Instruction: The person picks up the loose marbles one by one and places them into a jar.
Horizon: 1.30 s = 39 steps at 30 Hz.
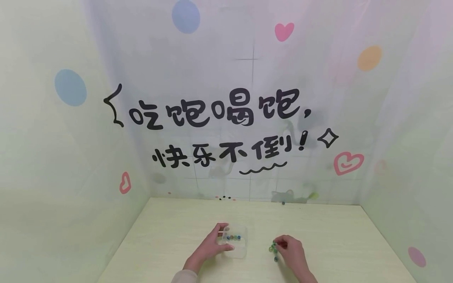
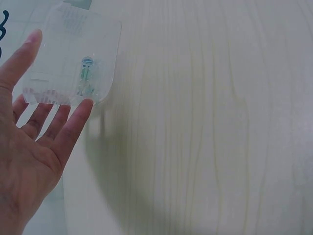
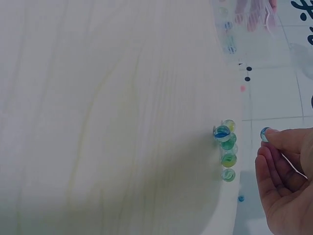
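My left hand (image 1: 212, 245) holds a clear plastic box (image 1: 240, 253) by its left part, thumb on the near side and fingers on the far side. A row of several coloured glass marbles (image 1: 234, 237) shows inside the box. To the right, my right hand (image 1: 293, 251) pinches a blue-and-clear marble (image 3: 264, 134) between thumb and forefinger. Beside and partly under that hand lies a cluster of green, yellow and blue marbles (image 3: 229, 159) on the table. One dark marble (image 1: 276, 259) sits just nearer than the cluster.
Both hands work over a pale wood-grain table (image 1: 170, 220). Behind it hangs a printed curtain (image 1: 212, 184) with writing, and similar sheets close off both sides. A small dark blue ball (image 1: 283, 203) appears near the table's back edge.
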Each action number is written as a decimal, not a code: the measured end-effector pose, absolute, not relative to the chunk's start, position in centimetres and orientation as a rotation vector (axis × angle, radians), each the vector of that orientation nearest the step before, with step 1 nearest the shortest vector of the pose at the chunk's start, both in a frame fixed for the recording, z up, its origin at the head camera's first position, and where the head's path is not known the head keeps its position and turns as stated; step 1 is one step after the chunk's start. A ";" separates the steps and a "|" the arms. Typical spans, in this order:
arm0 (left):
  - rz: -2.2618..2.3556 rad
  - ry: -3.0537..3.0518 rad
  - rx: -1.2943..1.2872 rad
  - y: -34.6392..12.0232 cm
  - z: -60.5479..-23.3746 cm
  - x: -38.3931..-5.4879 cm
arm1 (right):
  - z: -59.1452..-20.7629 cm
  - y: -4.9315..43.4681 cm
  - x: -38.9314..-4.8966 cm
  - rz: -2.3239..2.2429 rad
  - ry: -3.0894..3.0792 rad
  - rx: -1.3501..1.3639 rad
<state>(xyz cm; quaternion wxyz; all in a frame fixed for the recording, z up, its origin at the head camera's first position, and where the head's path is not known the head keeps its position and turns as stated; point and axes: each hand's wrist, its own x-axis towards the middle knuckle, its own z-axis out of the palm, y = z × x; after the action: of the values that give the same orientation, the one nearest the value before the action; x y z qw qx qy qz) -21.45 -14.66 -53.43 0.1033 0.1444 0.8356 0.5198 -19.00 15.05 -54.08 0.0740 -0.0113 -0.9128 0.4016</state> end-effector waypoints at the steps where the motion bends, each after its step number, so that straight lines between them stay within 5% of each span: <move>1: 1.534 2.465 0.427 -14.7 -53.4 -21.5 | -54.0 15.0 -19.0 1.204 -2.732 -0.025; 39: 1.536 2.467 0.429 -14.8 -54.0 -21.9 | -52.4 11.3 -20.1 1.292 -2.624 0.078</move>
<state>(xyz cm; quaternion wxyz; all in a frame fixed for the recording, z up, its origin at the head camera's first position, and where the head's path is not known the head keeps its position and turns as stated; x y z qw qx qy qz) -21.88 -14.80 -53.99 0.1019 0.1452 0.8354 0.5203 -20.11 11.35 -52.36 0.1075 0.0264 -0.8916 0.4390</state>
